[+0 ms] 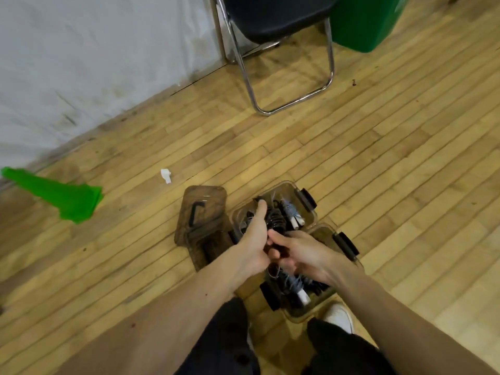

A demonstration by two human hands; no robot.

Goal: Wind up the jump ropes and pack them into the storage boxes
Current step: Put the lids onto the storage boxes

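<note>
Reaching over the far box (293,186), the left hand (254,235) curls round a coiled black rope (274,219), thumb stretched forward. Touching it, the right hand (303,253) pinches a dark end. Beneath the right hand, more wound ropes (297,284), black with white handles, fill the clear brown near box (307,315). Lids (201,209) lie left of the left hand.

floor (378,147): light wood strips, kinda scuffed
wall (94,50): pale grey, grubby low down, along the floor's left edge
chair (276,14): black seat, chrome legs, far edge
bin (365,20): green, just right of chair
cone (59,196): green, tipped over by the wall
</note>
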